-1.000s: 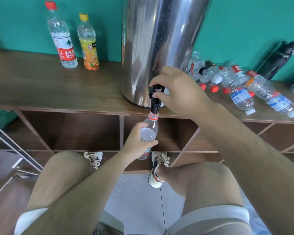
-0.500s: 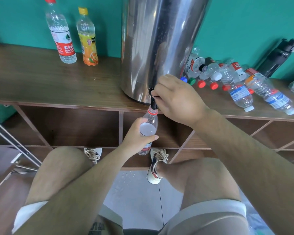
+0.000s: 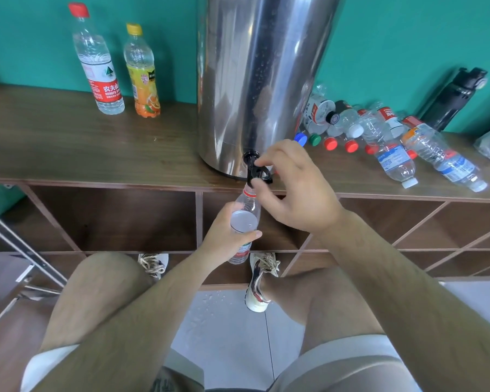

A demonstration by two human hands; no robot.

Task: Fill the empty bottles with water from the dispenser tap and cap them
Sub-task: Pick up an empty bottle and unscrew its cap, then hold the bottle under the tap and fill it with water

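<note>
Now left hand (image 3: 226,236) grips bottle (image 3: 245,219) under tap (image 3: 251,171) — right hand (image 3: 298,190) seemingly pinching tap.

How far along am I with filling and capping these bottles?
Apparently done: a red-capped bottle and a yellow-capped bottle stand left of the dispenser. In hand: the left hand holds an uncapped bottle under the tap, which the right hand pinches. Left: capping this one, then the pile of bottles lying right of the dispenser.
</note>
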